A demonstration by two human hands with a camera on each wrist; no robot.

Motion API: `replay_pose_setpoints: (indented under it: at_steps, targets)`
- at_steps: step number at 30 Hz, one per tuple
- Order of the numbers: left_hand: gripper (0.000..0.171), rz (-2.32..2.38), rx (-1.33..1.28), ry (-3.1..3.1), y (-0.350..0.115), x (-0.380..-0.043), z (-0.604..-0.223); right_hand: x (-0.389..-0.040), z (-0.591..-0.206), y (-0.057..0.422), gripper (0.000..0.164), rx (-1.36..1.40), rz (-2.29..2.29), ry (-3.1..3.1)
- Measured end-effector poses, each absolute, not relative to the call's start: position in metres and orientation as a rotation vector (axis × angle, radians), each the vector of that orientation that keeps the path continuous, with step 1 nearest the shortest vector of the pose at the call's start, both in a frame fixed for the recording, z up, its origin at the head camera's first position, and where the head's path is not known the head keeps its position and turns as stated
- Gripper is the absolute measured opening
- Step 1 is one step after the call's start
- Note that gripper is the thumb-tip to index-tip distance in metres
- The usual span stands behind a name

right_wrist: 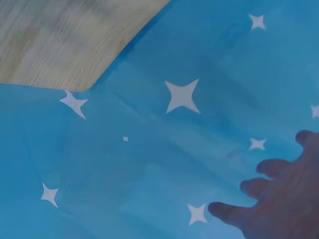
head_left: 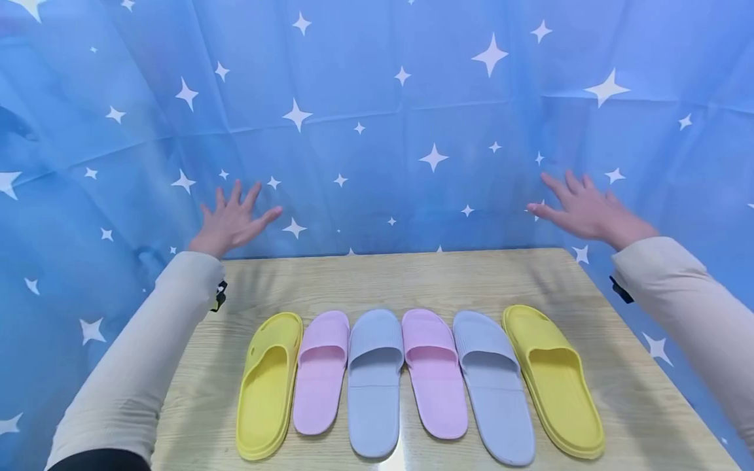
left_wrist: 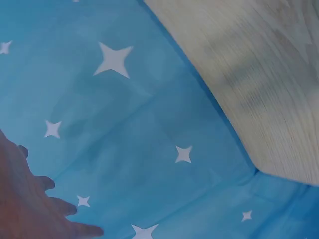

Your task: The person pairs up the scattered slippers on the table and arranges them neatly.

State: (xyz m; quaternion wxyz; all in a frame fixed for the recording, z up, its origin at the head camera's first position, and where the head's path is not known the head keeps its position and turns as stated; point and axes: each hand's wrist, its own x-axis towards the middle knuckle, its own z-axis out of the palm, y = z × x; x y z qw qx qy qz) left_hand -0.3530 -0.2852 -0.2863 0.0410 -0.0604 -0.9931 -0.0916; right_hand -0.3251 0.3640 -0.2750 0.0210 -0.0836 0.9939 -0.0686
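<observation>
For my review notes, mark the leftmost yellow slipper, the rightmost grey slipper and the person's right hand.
Leftmost yellow slipper [head_left: 268, 388]: head view, on its footbed.
Rightmost grey slipper [head_left: 497, 392]: head view, on its footbed.
Right hand [head_left: 590, 209]: head view, on the back of the hand.

The yellow slippers [head_left: 262, 405] are looking like moulded plastic or foam, smooth and showing a soft sheen. The pink slippers [head_left: 316, 399] and grey slippers [head_left: 374, 412] are appearing more matt, the grey straps [head_left: 376, 335] showing fine ribbing. The bench [head_left: 383, 281] is displaying a pale wood grain and, at its near edge, reflecting a bright glossy streak. Behind, the star-printed cloth [head_left: 365, 170] is hanging smooth but creased, while the sleeves [head_left: 132, 353] are showing matt fabric.
</observation>
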Motion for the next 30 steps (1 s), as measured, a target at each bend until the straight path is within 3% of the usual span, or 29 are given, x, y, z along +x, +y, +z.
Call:
replay_pose_setpoints:
  at_steps: [9,18,30]
  targets:
    - [0.091,-0.338,-0.292,-3.015,-0.29,-0.302,-0.305,-0.278,-0.294,0.361,0.085,-0.354,-0.156,3.094]
    - [0.09,-0.448,-0.405,-2.98,-0.285,-0.237,-0.357,-0.208,-0.34,0.35,0.077,-0.472,-0.352,3.077]
    - [0.1,-0.541,-0.422,-3.075,-0.274,-0.176,-0.424,-0.154,-0.404,0.335,0.092,-0.556,-0.451,2.95]
